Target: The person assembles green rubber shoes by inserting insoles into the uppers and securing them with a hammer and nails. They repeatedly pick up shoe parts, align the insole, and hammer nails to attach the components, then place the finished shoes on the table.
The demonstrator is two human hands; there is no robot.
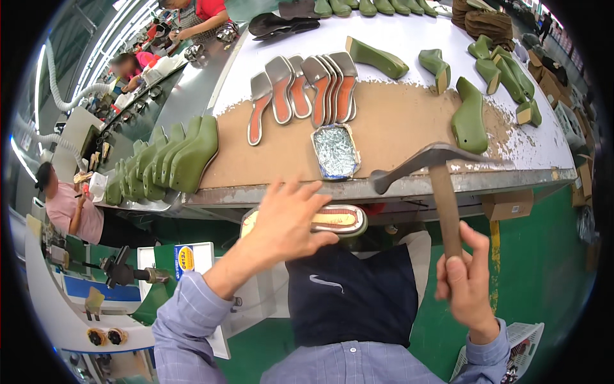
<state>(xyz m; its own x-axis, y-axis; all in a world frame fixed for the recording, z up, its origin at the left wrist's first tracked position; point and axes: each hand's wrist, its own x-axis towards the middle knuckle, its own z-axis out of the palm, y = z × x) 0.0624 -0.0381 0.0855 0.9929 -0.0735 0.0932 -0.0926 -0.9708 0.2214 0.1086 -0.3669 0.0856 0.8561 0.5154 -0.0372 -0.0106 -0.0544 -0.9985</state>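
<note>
My right hand (465,278) is wrapped round the wooden handle of a shoemaker's hammer (446,205). Its dark metal head is raised over the bench's front edge. My left hand (286,221) has its fingers spread, slightly blurred, and I see nothing in them. Below it, a shoe last with an insole on its upturned bottom (339,219) lies near my lap, partly covered by that hand. Just beyond my left fingertips, a shallow tray of small nails (336,152) sits at the bench's edge.
Several grey-and-orange insoles (281,89) stand on the brown-topped bench (390,115). Green shoe lasts (470,115) lie at right; more lasts (195,157) are lined up at left. A machine (121,269) stands by my left arm. People (71,201) work farther left.
</note>
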